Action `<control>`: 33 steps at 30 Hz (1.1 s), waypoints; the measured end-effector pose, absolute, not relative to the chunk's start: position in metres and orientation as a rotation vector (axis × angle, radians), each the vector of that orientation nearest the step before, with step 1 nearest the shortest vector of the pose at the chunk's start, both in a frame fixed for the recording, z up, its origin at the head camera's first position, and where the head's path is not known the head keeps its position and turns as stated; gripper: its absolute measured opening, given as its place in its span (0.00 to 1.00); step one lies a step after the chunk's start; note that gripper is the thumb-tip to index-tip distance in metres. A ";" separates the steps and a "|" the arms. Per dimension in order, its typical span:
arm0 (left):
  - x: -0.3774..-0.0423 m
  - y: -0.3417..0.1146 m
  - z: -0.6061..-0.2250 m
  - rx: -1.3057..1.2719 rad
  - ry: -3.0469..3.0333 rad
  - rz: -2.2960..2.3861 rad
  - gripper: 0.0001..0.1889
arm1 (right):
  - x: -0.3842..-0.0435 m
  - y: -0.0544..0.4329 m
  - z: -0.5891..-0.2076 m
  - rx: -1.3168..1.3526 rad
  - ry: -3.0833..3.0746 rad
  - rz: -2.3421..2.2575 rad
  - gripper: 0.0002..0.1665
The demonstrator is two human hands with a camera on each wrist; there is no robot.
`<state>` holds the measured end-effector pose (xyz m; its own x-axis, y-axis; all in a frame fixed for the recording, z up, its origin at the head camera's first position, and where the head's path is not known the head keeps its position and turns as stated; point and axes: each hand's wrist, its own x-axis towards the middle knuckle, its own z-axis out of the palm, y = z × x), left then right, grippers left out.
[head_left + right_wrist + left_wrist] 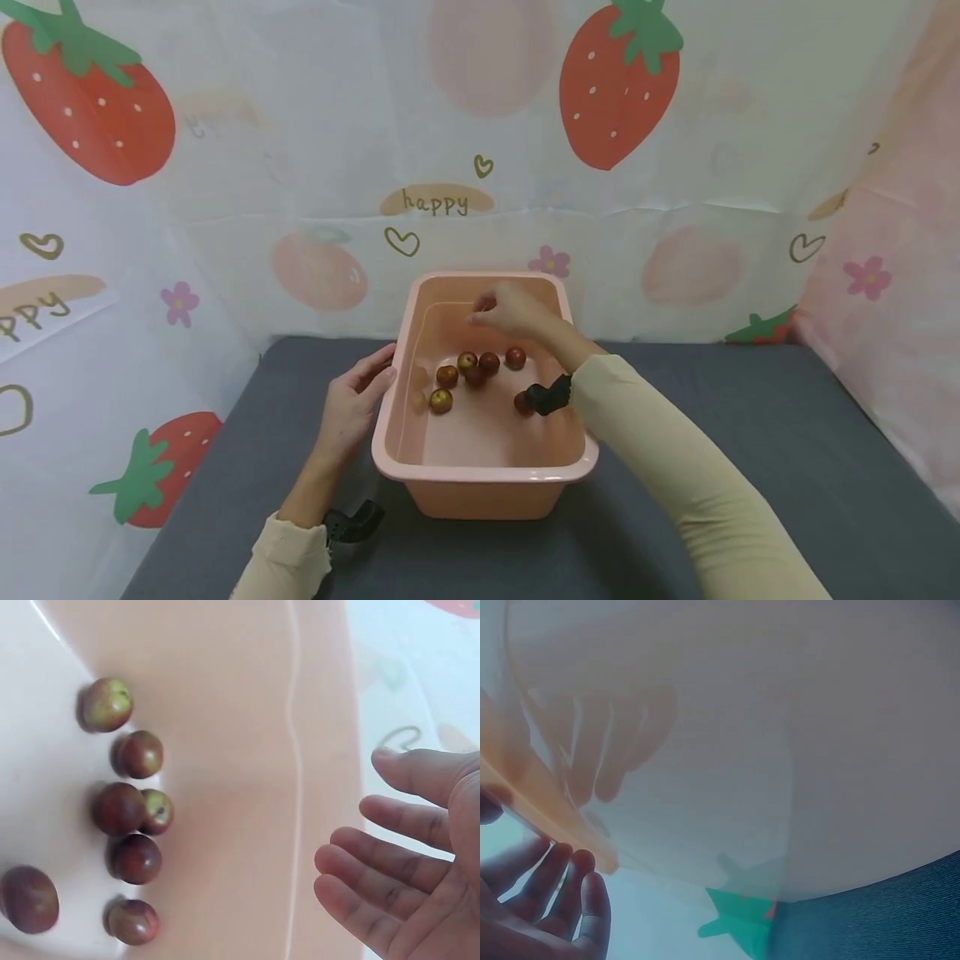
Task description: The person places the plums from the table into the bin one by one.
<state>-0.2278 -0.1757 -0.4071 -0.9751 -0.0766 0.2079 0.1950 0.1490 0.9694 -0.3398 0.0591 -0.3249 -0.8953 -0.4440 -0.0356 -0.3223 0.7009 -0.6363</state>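
A pink plastic basin [480, 473] stands on the table with several plums [441, 401] on its floor, reddish-brown to green. Most plums lie in a loose row near the far end in the head view. My left hand [354, 408] is at the basin's left rim; in the left wrist view the rim lies between the thumb and the bent fingers [581, 892]. Over the far part of the basin hovers my right hand [513, 310], apart from the plums. The right wrist view shows that hand's fingers [375, 862] spread and slightly bent, with nothing in them.
Dark grey cloth covers the table [705, 417]. A white curtain [315, 125] printed with strawberries hangs close behind the basin and along the sides. Black straps [354, 523] with cameras sit on both wrists. My right forearm [675, 458] crosses the basin's right rim.
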 end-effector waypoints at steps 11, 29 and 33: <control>-0.229 -0.175 -0.406 -0.112 -2.244 -1.898 0.22 | -0.331 0.108 -0.287 -0.713 2.841 -1.028 0.17; -0.228 -0.174 -0.406 -0.101 -2.229 -1.908 0.22 | -0.309 0.215 -0.308 -0.684 2.979 -0.890 0.18; -0.228 -0.175 -0.407 -0.100 -2.235 -1.912 0.22 | -0.306 0.233 -0.333 -0.649 3.000 -0.896 0.17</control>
<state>-0.2276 -0.1747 -0.4065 -0.9781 -0.0770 0.1934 0.1791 0.1620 0.9704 -0.3057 0.2330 -0.3326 -0.9160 -0.3652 0.1658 -0.3963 0.7608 -0.5140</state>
